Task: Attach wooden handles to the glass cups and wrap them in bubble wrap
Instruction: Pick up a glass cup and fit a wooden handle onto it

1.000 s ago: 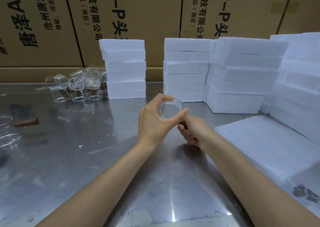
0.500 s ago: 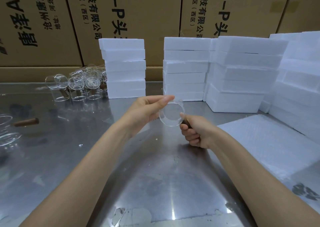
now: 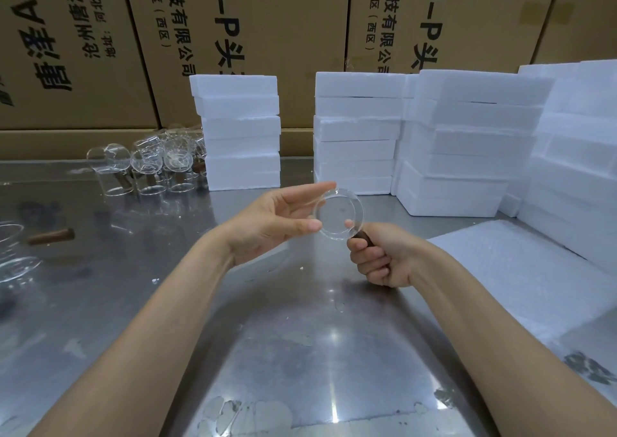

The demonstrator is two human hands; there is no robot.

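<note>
Readable print appears only on the cardboard cartons (image 3: pixel 267 35) stacked behind the table, from 10 to 1 o'clock; all of it is black and runs sideways.

Carton at 12 o'clock: "科技有限公司", beside it "开发区(西区)", and larger "0-P头", cut off by the foam stack below.

Carton at 1 o'clock (image 3: pixel 417 19): same three lines, "科技有限公", "开发区(西区)", ".0-P头".

Carton at 10 o'clock (image 3: pixel 66 35): large Chinese characters and small address lines, turned the other way; not reliably legible.
</note>
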